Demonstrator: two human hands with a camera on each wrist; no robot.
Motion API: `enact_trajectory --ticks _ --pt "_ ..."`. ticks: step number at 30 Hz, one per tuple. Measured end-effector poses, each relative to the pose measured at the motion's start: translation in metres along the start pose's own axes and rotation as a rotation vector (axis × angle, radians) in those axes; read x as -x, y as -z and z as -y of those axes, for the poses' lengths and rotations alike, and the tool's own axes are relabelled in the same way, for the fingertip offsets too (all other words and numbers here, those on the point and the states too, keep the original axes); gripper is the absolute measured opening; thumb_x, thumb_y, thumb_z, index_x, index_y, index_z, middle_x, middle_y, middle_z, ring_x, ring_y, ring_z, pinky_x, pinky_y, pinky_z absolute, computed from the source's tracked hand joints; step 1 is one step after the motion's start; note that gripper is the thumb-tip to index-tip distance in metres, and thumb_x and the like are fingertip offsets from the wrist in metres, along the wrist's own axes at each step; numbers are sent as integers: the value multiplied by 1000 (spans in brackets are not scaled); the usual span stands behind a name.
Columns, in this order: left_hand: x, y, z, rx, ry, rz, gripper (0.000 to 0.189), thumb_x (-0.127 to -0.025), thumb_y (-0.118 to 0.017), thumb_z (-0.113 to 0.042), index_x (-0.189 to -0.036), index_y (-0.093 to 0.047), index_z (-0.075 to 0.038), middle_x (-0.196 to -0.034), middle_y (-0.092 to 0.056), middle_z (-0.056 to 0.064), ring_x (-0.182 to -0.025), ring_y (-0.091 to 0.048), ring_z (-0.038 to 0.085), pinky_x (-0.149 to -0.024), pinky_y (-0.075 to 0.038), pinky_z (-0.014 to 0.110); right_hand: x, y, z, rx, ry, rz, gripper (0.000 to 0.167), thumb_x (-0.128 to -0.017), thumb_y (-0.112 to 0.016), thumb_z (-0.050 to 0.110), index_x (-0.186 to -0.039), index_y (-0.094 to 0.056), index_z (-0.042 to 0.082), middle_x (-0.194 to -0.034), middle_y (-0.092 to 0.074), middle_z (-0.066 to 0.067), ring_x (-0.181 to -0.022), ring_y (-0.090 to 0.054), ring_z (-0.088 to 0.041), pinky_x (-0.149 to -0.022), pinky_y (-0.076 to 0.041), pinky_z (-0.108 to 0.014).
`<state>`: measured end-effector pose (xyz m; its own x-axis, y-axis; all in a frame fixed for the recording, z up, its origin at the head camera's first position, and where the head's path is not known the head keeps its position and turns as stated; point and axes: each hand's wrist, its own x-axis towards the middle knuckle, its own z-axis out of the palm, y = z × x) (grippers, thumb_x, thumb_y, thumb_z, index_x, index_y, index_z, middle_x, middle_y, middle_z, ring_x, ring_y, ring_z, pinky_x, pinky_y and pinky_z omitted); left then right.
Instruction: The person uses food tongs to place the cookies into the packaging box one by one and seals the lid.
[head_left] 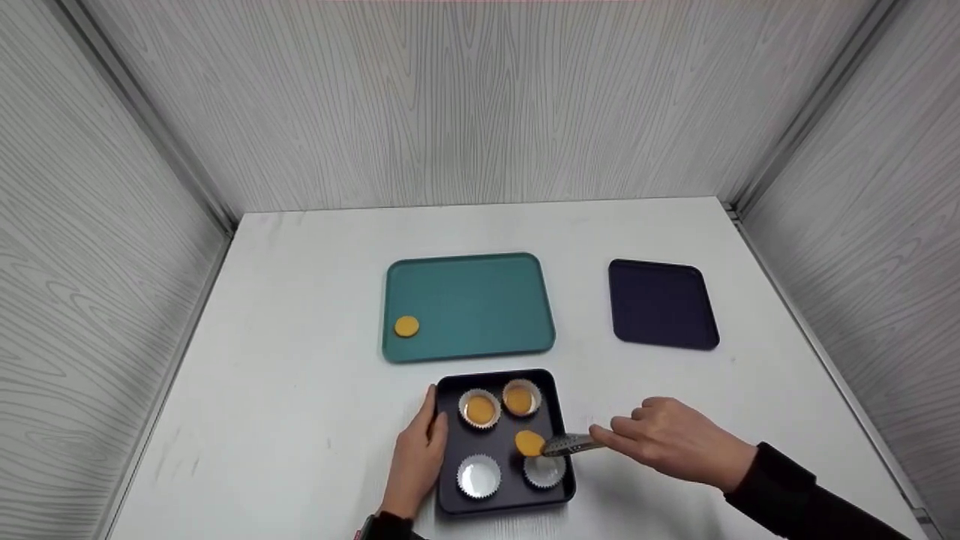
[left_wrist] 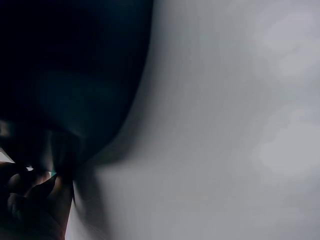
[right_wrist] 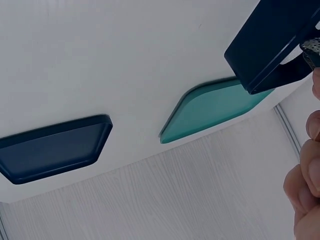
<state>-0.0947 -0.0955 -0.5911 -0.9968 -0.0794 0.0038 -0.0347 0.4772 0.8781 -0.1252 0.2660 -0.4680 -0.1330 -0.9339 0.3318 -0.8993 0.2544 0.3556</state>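
Observation:
My left hand (head_left: 418,455) grips the left side of a dark navy baking tray (head_left: 506,504), thumb at its rim. Inside the tray stand several white paper cupcake liners. The two far ones, a left liner (head_left: 463,418) and a right liner (head_left: 538,405), each hold an orange-yellow disc. The near-left liner (head_left: 478,477) shows a bare inside. My right hand (head_left: 671,441) holds small metal tongs (head_left: 568,445) with perforated tips. At those tips a yellow disc (head_left: 529,443) hangs over the near-right liner (head_left: 545,474), overlapping its far edge in the head view.
Beyond the baking tray lies a teal tray (head_left: 480,304) with one yellow disc (head_left: 406,326) near its left front corner. A smaller navy tray (head_left: 661,304) lies at the back right. Grey wood-grain panels (head_left: 465,105) wall the white table at the back and sides.

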Motion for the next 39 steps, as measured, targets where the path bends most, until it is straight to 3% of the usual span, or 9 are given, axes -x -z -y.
enact_trajectory --ticks 5,12,21,31,39 --pt "0 0 0 17 -8 6 53 -109 -49 -20 -158 -36 -3 -158 -43 14 -145 -42 31 -119 -38 47 -3 6 -1 -11 39 18 36 -110 -38 17 -107 -74 13 -66 -43 9 -54 -13 -6 -50 -13 -20" --pt "0 0 -1 16 -4 8 53 -109 -49 -20 -158 -36 -3 -158 -43 15 -145 -42 31 -119 -37 47 -7 14 -1 -33 52 116 24 -98 -51 24 -106 -72 16 -65 -47 10 -47 -22 -5 -51 -11 -20" --pt "0 0 -1 18 -5 1 53 -109 -50 -20 -158 -37 -3 -158 -43 14 -145 -42 30 -119 -37 47 -20 30 0 -1 58 225 11 -88 -68 27 -96 -68 19 -62 -44 9 -45 -22 -6 -49 -12 -23" --pt "0 1 -1 11 -17 4 54 -110 -50 -21 -158 -37 -3 -157 -44 16 -144 -43 32 -118 -38 48 -37 40 4 24 56 266 23 -79 -83 30 -81 -63 20 -59 -44 9 -42 -23 -7 -45 -13 -24" --pt "0 0 0 17 -12 -1 54 -109 -50 -20 -158 -37 -3 -158 -43 16 -145 -42 33 -119 -37 48 -52 44 12 57 33 329 30 -76 -85 23 -67 -56 20 -55 -43 8 -43 -20 -6 -42 -13 -26"
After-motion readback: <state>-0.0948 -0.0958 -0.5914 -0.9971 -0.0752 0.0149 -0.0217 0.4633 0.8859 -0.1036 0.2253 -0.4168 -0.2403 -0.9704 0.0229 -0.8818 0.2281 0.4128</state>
